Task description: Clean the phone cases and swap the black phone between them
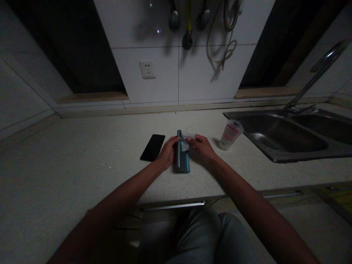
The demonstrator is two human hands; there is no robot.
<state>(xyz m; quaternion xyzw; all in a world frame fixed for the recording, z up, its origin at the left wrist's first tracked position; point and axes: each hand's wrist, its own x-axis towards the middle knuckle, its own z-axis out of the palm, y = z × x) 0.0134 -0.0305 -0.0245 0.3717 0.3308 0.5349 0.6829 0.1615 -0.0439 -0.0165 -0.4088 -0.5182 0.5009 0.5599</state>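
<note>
A blue-green phone (182, 158) stands on its long edge on the speckled counter (82, 154). My left hand (167, 153) is closed round its left side and holds it up. My right hand (202, 147) pinches a small pale wipe or film (187, 139) at the phone's upper right face. A second phone (153, 147), black and face up, lies flat just left of my left hand.
A clear plastic cup (230, 135) with red print stands right of my hands. A steel double sink (288, 137) with a tap (316, 75) fills the right. A wall socket (147, 69), hanging utensils (188, 25) and a cord (224, 47) are on the tiled back wall.
</note>
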